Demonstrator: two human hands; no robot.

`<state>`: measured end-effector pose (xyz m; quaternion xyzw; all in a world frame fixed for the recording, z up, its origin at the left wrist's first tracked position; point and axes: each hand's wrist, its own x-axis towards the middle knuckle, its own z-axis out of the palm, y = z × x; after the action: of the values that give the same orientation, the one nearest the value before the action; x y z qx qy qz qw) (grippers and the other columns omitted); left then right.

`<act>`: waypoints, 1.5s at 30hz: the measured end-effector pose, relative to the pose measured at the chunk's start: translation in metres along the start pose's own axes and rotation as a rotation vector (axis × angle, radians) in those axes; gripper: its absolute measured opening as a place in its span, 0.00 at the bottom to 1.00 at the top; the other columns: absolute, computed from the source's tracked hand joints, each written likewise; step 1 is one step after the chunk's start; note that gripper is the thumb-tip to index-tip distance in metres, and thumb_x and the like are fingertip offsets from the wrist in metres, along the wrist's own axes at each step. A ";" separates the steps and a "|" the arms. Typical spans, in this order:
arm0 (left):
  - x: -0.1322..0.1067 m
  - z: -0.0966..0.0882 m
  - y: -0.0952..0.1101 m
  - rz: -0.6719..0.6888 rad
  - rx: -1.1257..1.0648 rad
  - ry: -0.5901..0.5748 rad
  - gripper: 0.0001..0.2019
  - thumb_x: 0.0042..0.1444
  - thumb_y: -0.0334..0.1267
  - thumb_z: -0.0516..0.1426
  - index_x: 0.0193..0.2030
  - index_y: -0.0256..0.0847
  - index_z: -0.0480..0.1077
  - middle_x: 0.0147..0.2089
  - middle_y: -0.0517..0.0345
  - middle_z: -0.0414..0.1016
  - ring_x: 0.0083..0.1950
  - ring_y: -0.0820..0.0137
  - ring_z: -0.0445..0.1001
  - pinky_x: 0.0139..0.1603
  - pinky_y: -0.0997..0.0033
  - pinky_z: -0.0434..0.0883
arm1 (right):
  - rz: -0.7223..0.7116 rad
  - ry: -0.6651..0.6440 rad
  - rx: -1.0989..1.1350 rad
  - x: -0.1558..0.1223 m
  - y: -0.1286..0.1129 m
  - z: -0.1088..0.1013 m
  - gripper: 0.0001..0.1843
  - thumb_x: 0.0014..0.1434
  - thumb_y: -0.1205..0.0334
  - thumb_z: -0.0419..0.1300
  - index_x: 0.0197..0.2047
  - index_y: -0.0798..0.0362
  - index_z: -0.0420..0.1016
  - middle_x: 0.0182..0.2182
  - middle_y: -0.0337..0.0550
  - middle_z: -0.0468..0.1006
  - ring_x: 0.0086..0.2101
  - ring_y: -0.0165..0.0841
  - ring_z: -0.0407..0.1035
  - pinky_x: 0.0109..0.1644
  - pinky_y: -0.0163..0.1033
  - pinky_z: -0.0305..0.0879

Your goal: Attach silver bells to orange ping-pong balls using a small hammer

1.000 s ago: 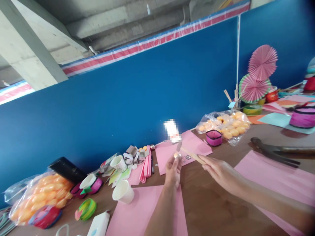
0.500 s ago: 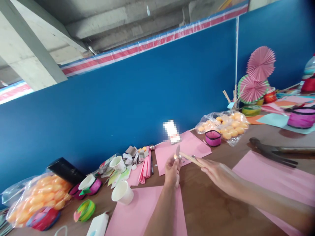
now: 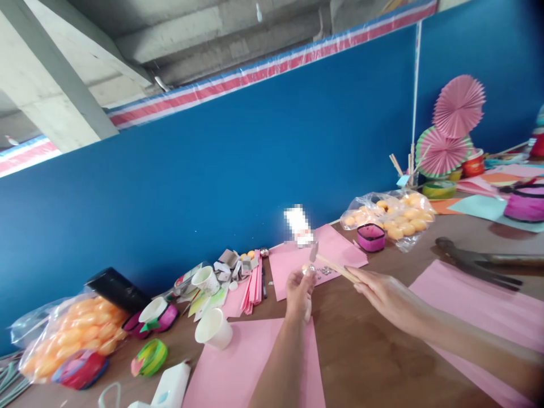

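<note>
My left hand [image 3: 299, 294] is raised over the brown table [image 3: 361, 351], its fingertips pinched on a small round orange-and-silver piece [image 3: 306, 268]. My right hand [image 3: 385, 294] reaches in from the right and grips a thin wooden stick [image 3: 335, 267]. A small metal head on the stick's far end [image 3: 313, 251] sits right above the pinched piece. Both hands hover over a pink paper sheet [image 3: 327, 249] near the blue wall.
Pink sheets [image 3: 238, 368] [image 3: 480, 311] lie on the table. Bags of orange balls [image 3: 72, 334] [image 3: 395, 218], paper cups [image 3: 215, 328], a pink tub [image 3: 370, 237], tape rolls [image 3: 149, 357], a white bottle [image 3: 172, 385], dark pliers [image 3: 471, 263] and pink paper fans [image 3: 457, 107] stand around.
The hands stay together, holding the stick and small piece almost unchanged. The view shifted slightly, so everything sits a little to the right.
</note>
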<state>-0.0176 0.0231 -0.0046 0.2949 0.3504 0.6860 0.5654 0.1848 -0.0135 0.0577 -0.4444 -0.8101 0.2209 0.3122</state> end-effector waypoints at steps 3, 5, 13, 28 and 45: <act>0.000 0.001 0.000 0.005 -0.007 0.003 0.13 0.43 0.35 0.64 0.36 0.36 0.69 0.37 0.56 0.75 0.39 0.72 0.75 0.43 0.73 0.70 | 0.012 0.033 -0.006 0.000 0.005 0.005 0.20 0.61 0.61 0.43 0.55 0.47 0.62 0.44 0.45 0.76 0.39 0.37 0.72 0.40 0.38 0.66; 0.000 0.001 0.000 0.012 -0.008 0.005 0.14 0.42 0.35 0.65 0.36 0.36 0.69 0.36 0.56 0.75 0.39 0.72 0.75 0.43 0.73 0.70 | 0.019 0.039 0.019 -0.001 0.005 0.007 0.20 0.61 0.60 0.43 0.55 0.47 0.62 0.42 0.45 0.76 0.38 0.36 0.72 0.40 0.38 0.65; 0.001 -0.001 -0.001 0.001 0.004 0.023 0.13 0.43 0.36 0.64 0.35 0.36 0.68 0.36 0.55 0.75 0.39 0.72 0.75 0.42 0.73 0.70 | 0.120 -0.074 0.141 0.000 -0.002 0.008 0.19 0.62 0.58 0.41 0.53 0.50 0.62 0.25 0.37 0.71 0.20 0.28 0.64 0.26 0.33 0.61; 0.000 0.000 0.000 -0.001 0.000 0.011 0.13 0.43 0.36 0.64 0.35 0.36 0.69 0.36 0.55 0.75 0.38 0.73 0.75 0.42 0.75 0.71 | 0.181 -0.096 0.234 0.000 0.001 0.014 0.18 0.60 0.56 0.43 0.51 0.49 0.63 0.26 0.36 0.70 0.19 0.25 0.63 0.20 0.30 0.58; 0.000 -0.002 0.001 -0.007 -0.015 -0.012 0.13 0.46 0.37 0.63 0.39 0.36 0.69 0.41 0.51 0.75 0.43 0.69 0.74 0.50 0.69 0.68 | 0.291 -0.105 0.371 -0.005 0.020 0.024 0.16 0.60 0.50 0.43 0.39 0.51 0.64 0.27 0.37 0.71 0.18 0.24 0.62 0.15 0.27 0.55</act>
<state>-0.0193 0.0231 -0.0051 0.2934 0.3429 0.6848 0.5722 0.1817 -0.0095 0.0262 -0.4794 -0.6982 0.4313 0.3109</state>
